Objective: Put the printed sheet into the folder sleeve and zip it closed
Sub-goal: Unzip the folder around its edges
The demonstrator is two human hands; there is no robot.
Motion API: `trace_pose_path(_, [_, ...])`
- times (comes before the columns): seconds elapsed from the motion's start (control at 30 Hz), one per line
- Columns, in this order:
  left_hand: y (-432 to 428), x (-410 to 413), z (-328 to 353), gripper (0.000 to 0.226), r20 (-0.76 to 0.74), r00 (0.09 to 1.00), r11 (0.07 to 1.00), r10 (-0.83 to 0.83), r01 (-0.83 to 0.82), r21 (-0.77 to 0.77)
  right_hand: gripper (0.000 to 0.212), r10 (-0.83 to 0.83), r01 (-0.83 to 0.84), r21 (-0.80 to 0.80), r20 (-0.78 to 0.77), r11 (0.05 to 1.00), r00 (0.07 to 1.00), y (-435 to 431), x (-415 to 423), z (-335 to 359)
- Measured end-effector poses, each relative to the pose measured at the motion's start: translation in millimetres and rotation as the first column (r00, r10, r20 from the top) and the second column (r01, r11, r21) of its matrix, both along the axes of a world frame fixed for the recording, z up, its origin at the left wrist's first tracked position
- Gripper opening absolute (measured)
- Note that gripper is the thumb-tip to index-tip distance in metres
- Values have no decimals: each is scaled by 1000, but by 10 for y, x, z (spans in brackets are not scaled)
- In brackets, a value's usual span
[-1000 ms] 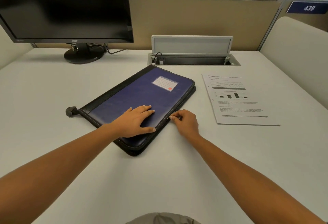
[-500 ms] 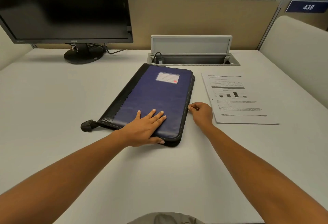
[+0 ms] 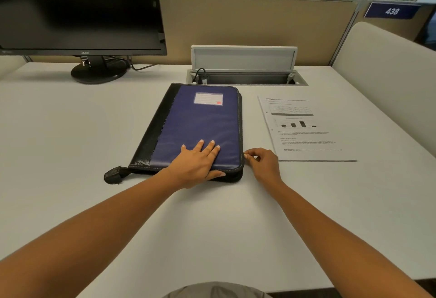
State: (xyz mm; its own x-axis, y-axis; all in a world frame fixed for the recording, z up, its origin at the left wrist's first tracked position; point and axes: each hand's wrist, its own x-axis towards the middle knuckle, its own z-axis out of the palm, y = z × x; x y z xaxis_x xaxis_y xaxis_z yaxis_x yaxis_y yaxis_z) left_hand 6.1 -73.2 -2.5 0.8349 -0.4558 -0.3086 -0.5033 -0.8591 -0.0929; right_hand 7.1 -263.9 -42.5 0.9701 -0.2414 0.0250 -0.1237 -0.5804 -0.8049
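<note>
Right at the folder's near right edge, the right hand (image 3: 264, 164) has its thumb and forefinger pinched together against the zipper line; whatever they grip is too small to make out, so whether a zipper pull sits between them cannot be told. The left hand (image 3: 199, 163) lies flat on the near part of the folder (image 3: 200, 123), fingers spread and pointing away from the person, thumb running along the near edge.

The folder is closed, blue with a black spine strip on its left side, and rests on the white desk (image 3: 70, 144). Its long axis runs away from the person, leaning slightly left at the near end, with a label patch (image 3: 208, 98) at the far end. A black strap tab (image 3: 114, 175) sticks out from the near left corner onto the desk.

Just beside the right hand, on its right, lies the printed sheet (image 3: 304, 127), flat on the desk and apart from the folder, its top edge away from the person, bar chart and text facing up.

Beyond the folder's far end, an open cable box (image 3: 245, 71) is set in the desk, lid raised. A dark monitor (image 3: 77, 9) stands at the far left, against a beige partition (image 3: 247, 26).
</note>
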Motion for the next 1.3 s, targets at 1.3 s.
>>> trace_pose_path(1.3, [-347, -92, -85, 40, -255, 837, 469, 484, -495, -731, 10, -74, 74, 21, -11, 997, 997, 334, -505, 58])
